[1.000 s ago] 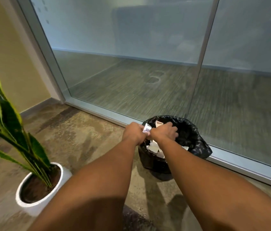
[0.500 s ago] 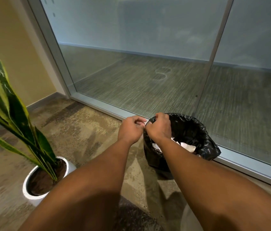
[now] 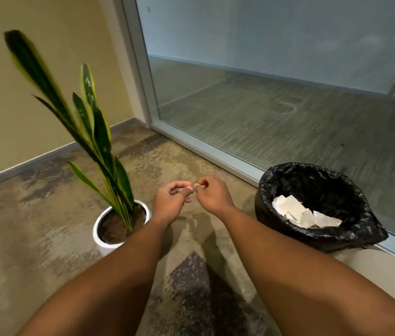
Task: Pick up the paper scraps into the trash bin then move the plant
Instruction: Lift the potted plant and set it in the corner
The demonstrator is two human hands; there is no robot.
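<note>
My left hand [image 3: 171, 203] and right hand [image 3: 212, 196]: fingers curled, fingertips meeting, nothing visibly held. Plant [image 3: 94, 139] left; paper scraps [image 3: 298, 213] inside trash bin [image 3: 274, 180] right.

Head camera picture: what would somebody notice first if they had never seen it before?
Two bare arms reach to the middle, left hand and right hand almost touching with curled fingers. Left of them stands a tall striped plant in a white pot. On the right, by the glass wall, a black-lined trash bin holds white paper scraps.

Office corridor, frosted glass partition [image 3: 276, 81], patterned carpet [image 3: 34, 226], grey baseboard [image 3: 22, 166]
</note>
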